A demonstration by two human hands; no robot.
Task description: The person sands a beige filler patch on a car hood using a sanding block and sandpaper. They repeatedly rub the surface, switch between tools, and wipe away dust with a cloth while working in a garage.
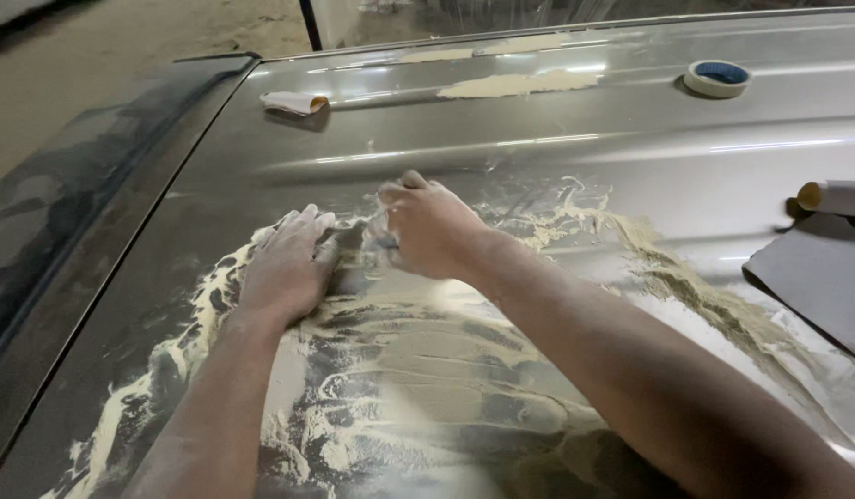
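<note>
A grey metal car roof panel point(538, 157) fills the view, smeared with pale yellow filler dust and wet slurry point(418, 370) around my hands. My left hand point(284, 268) lies flat, palm down, on the panel with fingers together, coated in dust. My right hand point(427, 226) is closed over a small piece of sanding paper pressed on the panel, just right of the left hand; the piece is mostly hidden under the fingers.
A roll of masking tape point(717, 78) sits at the far right. A folded scrap of sandpaper point(295, 102) lies at the far left. A dark sandpaper sheet point(816, 277) and a paper roll point(834, 197) lie at the right edge. Filler patches point(515, 85) mark the far side.
</note>
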